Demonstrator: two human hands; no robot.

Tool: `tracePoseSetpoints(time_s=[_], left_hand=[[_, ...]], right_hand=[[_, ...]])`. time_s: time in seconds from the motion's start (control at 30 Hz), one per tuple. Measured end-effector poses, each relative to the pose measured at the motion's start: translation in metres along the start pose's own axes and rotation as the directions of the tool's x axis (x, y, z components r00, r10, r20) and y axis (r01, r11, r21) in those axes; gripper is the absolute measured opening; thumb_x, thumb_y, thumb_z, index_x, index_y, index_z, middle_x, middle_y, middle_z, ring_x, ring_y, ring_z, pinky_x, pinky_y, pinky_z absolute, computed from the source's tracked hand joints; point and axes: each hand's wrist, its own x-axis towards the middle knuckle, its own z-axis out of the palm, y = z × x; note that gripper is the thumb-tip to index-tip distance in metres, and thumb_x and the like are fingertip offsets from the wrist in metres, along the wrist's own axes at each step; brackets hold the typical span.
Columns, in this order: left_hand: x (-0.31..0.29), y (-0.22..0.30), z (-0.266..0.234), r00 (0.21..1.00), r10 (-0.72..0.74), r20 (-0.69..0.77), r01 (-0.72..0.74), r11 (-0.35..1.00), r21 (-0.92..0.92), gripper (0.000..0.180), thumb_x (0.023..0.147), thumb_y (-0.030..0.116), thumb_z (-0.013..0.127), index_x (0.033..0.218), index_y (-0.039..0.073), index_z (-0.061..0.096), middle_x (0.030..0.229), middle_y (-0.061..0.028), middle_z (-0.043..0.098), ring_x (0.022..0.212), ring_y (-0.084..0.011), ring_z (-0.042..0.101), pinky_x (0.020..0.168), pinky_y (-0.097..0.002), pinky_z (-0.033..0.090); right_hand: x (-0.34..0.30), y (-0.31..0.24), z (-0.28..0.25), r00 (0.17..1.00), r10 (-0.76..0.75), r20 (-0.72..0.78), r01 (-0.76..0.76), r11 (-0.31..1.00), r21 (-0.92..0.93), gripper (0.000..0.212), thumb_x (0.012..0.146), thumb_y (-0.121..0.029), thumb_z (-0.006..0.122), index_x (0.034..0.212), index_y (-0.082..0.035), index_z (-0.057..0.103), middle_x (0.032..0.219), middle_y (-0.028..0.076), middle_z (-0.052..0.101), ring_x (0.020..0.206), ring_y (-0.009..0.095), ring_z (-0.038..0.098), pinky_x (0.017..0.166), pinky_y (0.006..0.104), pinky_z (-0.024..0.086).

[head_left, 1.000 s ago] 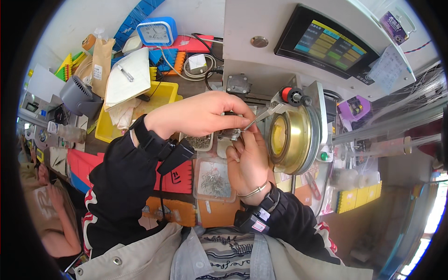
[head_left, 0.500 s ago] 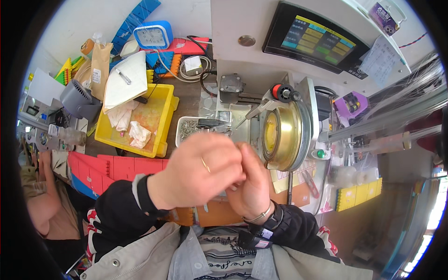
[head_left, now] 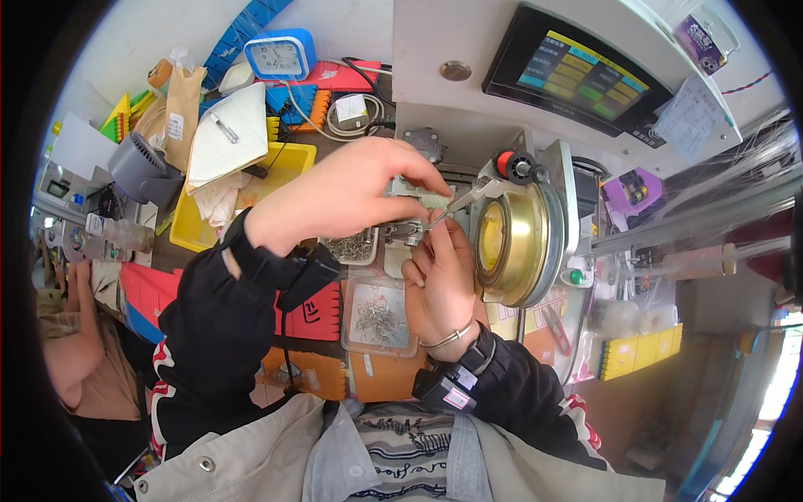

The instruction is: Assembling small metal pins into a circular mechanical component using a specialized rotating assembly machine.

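The left hand (head_left: 355, 194) gapes, seemingly empty; the right hand (head_left: 445, 280) curls (its hold unclear).

The left hand (head_left: 355, 191) and right hand (head_left: 446, 283) are close together in front of a machine (head_left: 435, 99). Just right of them stands a wheel (head_left: 539, 251); beyond, to the right, a screen (head_left: 581, 75). On their near side, a tub (head_left: 381, 350) holds metal pieces (head_left: 381, 320). Left of them, a notebook (head_left: 230, 157) lies over part of a basin (head_left: 186, 224), a pen (head_left: 224, 128) on top, a clock (head_left: 280, 57) beyond.
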Motion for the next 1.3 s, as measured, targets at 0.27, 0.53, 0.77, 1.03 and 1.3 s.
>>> tracePoseSetpoints(time_s=[0.27,0.53,0.77,1.03,1.3], left_hand=[[-0.002,0.004,0.018,0.988,0.075,-0.131,-0.055,0.987,0.153,0.012,0.082,0.010,0.072,0.090,0.001,0.074,0.098,-0.0127,0.070,0.092,-0.0297,0.067,0.082,-0.0367,0.052],[-0.079,0.037,0.069,0.790,0.483,-0.378,-0.346,0.860,0.375,0.022,0.073,0.006,0.079,0.094,0.013,0.077,0.097,-0.0030,0.068,0.092,-0.0251,0.066,0.074,-0.0345,0.051],[-0.077,0.027,0.087,0.736,0.366,-0.570,-0.107,0.894,0.436,0.036,0.069,0.005,0.078,0.104,0.012,0.076,0.117,-0.0035,0.070,0.115,-0.0334,0.060,0.092,-0.0456,0.050],[-0.079,0.019,0.088,0.790,0.415,-0.451,-0.203,0.872,0.446,0.030,0.068,0.006,0.078,0.097,0.015,0.076,0.106,0.0023,0.074,0.120,-0.0317,0.062,0.102,-0.0488,0.045],[-0.080,0.021,0.093,0.780,0.420,-0.465,-0.299,0.901,0.312,0.015,0.081,0.003,0.075,0.091,0.012,0.070,0.084,-0.0029,0.072,0.119,-0.0341,0.065,0.109,-0.0527,0.039]], right_hand=[[0.000,-0.007,-0.006,0.992,0.124,-0.023,-0.125,0.992,-0.009,0.017,0.105,-0.027,0.054,0.110,-0.011,0.055,0.078,-0.006,0.045,0.055,0.003,0.033,0.048,0.0220,0.025],[-0.051,-0.025,-0.012,0.910,0.269,0.315,-0.309,0.948,0.082,0.016,0.105,-0.026,0.054,0.105,-0.011,0.057,0.080,-0.005,0.051,0.058,0.004,0.035,0.052,0.0209,0.026],[-0.060,-0.038,-0.035,0.857,0.334,0.393,-0.311,0.942,-0.123,0.013,0.105,-0.016,0.054,0.094,-0.010,0.054,0.067,-0.006,0.040,0.057,0.004,0.034,0.052,0.0222,0.027],[-0.075,-0.058,-0.053,0.838,0.373,0.398,-0.062,0.790,-0.610,0.012,0.102,-0.017,0.061,0.097,-0.007,0.057,0.075,-0.004,0.052,0.061,0.007,0.051,0.058,0.0222,0.040],[-0.063,-0.055,-0.085,0.644,0.179,0.744,0.714,-0.491,-0.499,0.037,0.083,-0.012,0.068,0.120,-0.013,0.066,0.089,0.004,0.065,0.078,0.023,0.067,0.065,0.0325,0.054]])
